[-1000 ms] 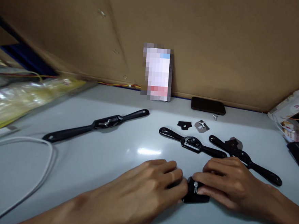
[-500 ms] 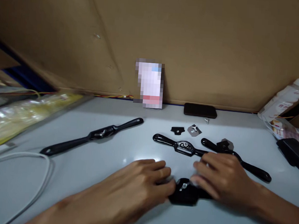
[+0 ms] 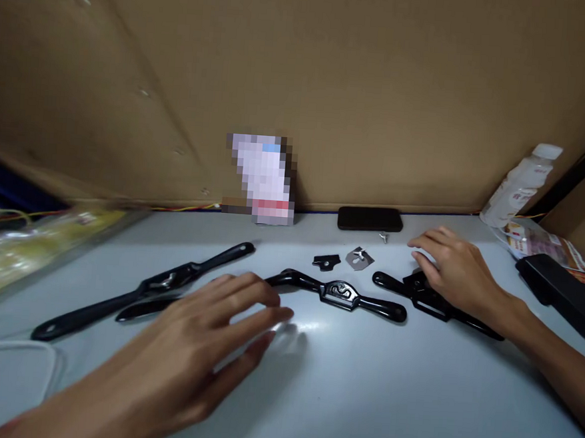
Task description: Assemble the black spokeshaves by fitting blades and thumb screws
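Note:
My left hand (image 3: 214,334) hovers low with its fingers stretched out over a black spokeshave, of which only one handle (image 3: 138,309) shows past the hand. Just behind that lies another black spokeshave (image 3: 131,294). My right hand (image 3: 452,269) reaches out with fingers extended and rests over the middle of the right-hand spokeshave (image 3: 398,285); whatever is under its fingers is hidden. Between my hands lies a third complete spokeshave (image 3: 340,294). Behind it are a small black cap piece (image 3: 326,262), a grey blade carrying a wing screw (image 3: 360,258) and a loose wing screw (image 3: 384,238).
A cardboard wall closes the back. Against it stand a blurred card (image 3: 262,180), a dark phone (image 3: 370,219) and a white bottle (image 3: 520,185). A black case (image 3: 562,291) lies at the right, a plastic bag (image 3: 30,247) and a white cable (image 3: 12,353) at the left.
Both hands let go of the spokeshave body near the table's front. My left hand swept left with it; my right hand moved back and right onto the right-hand spokeshave. The view tilted.

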`<state>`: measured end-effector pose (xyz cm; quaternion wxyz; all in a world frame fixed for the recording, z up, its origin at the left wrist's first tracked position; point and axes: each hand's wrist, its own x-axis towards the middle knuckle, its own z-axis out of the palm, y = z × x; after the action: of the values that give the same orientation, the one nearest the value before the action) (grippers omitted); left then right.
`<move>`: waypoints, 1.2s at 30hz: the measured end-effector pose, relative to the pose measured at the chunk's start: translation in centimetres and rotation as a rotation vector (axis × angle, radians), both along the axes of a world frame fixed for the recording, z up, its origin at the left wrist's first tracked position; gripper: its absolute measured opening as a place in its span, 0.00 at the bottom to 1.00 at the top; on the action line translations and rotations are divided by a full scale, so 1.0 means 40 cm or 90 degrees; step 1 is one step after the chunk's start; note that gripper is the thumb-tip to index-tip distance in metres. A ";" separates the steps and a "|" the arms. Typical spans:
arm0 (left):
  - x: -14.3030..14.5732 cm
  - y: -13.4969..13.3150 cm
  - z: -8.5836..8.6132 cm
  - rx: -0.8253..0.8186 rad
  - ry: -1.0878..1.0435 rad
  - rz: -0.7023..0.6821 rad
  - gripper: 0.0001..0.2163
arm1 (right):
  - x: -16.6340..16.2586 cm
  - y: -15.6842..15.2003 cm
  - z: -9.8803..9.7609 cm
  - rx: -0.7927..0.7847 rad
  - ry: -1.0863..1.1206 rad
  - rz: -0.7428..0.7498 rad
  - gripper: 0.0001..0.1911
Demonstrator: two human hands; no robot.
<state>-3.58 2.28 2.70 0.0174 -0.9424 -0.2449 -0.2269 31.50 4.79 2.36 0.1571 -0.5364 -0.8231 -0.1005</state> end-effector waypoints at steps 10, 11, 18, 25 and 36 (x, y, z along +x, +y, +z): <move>0.038 -0.013 -0.073 -0.092 0.004 -0.041 0.15 | 0.053 -0.044 0.089 -0.332 -0.105 -0.035 0.09; 0.037 -0.013 -0.076 -0.096 0.001 -0.036 0.15 | 0.041 -0.050 0.087 -0.313 -0.093 -0.040 0.08; 0.036 -0.007 -0.089 -0.073 -0.016 0.037 0.16 | -0.108 -0.118 -0.012 -0.136 0.015 0.109 0.09; 0.039 -0.008 -0.089 -0.078 -0.001 0.026 0.15 | -0.090 -0.114 0.000 -0.176 0.045 0.228 0.09; 0.062 -0.052 -0.064 -0.086 -0.001 -0.080 0.24 | 0.044 -0.005 0.013 -0.130 0.055 0.033 0.13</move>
<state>-1.10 0.22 0.14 -0.0604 -0.9549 -0.1998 -0.2112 33.24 4.61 2.90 0.1397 -0.5319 -0.8351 0.0114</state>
